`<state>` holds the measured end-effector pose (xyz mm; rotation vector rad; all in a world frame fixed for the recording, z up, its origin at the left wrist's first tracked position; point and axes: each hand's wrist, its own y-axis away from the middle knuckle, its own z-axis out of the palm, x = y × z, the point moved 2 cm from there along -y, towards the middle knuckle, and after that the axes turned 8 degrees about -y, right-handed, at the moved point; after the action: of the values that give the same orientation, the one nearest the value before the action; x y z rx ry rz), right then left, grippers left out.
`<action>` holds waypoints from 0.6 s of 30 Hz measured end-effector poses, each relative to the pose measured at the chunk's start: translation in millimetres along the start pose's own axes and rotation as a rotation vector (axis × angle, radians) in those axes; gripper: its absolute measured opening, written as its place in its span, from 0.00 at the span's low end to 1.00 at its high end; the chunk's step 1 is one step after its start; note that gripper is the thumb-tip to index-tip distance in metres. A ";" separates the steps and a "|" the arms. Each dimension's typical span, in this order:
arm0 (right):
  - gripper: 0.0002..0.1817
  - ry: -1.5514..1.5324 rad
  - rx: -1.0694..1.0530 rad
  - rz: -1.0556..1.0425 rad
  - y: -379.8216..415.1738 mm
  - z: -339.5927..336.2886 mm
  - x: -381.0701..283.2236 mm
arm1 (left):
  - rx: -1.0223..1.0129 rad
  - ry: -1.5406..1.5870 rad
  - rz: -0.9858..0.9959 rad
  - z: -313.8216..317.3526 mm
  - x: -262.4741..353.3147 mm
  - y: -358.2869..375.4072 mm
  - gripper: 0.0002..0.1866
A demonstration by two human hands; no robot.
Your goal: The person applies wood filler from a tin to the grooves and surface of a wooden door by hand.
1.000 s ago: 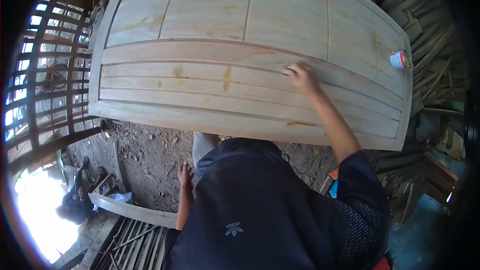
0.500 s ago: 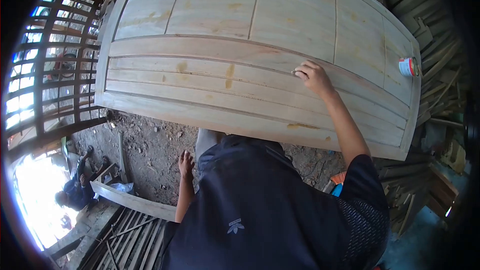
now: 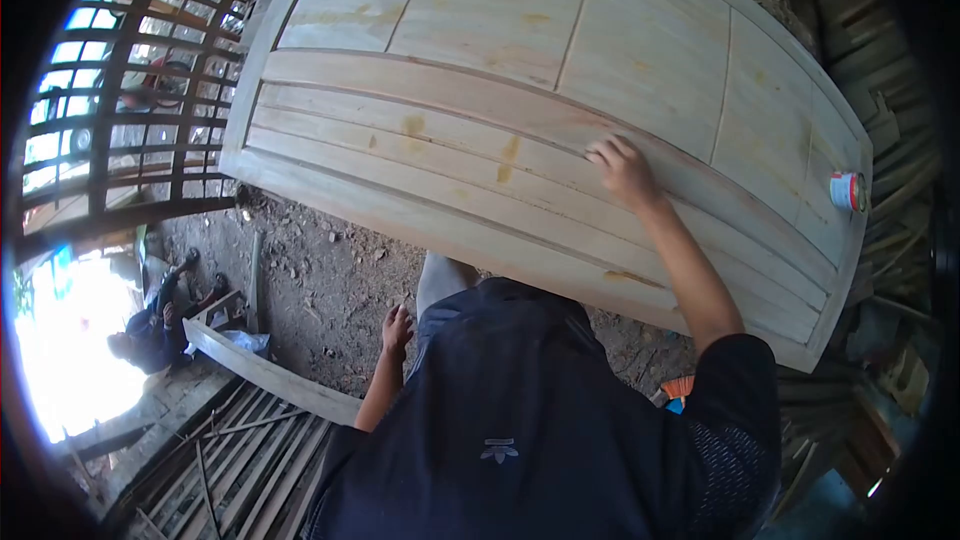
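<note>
The paneled wooden door lay flat across the upper middle and right of the frame, slanting down toward the right, its pale face marked by yellowish-brown smears. The right hand was at the door's narrow grooved strips, near the middle of the frame, fingers curled and bunched together with the tips at the wood; whether they pinched anything could not be told. A tin can with a red rim rested near the door's right edge. The left hand hung below the door's near edge, left of the dark shirt, fingers loosely bent and slightly apart. Beneath spread littered bare ground. A curved plank and wooden slats lay at lower left, near another person; a wooden lattice stood at upper left, and stacked timber filled the right side.
</note>
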<state>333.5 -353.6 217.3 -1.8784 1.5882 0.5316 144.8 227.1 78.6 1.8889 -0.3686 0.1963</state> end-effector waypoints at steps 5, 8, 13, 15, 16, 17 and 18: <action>0.05 -0.045 -0.025 -0.098 -14.8 -1.7 -9.3 | -0.021 -0.031 0.123 12.8 36.4 2.7 0.32; 0.05 0.062 -0.087 -0.016 45.2 -52.4 22.9 | 0.031 0.117 0.298 16.8 54.5 7.6 0.30; 0.03 -0.044 -0.076 -0.086 -23.5 9.2 -7.9 | -0.044 0.170 0.274 30.1 18.8 -2.9 0.33; 0.03 -0.081 -0.047 -0.142 -84.8 65.2 -43.8 | -0.031 0.076 0.271 34.3 7.6 5.4 0.32; 0.03 -0.076 -0.024 -0.182 -114.7 90.6 -65.9 | -0.010 0.060 0.275 34.4 -1.6 5.8 0.32; 0.03 -0.074 -0.033 -0.183 -142.0 118.1 -83.0 | 0.012 0.081 0.272 31.5 -12.6 6.2 0.32; 0.04 -0.071 -0.038 -0.186 -165.2 141.5 -93.7 | -0.005 0.077 0.244 27.8 -21.8 5.1 0.32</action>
<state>488.2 -174.4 207.6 -1.9884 1.3503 0.5433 121.5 202.9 66.8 1.8228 -0.5465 0.4300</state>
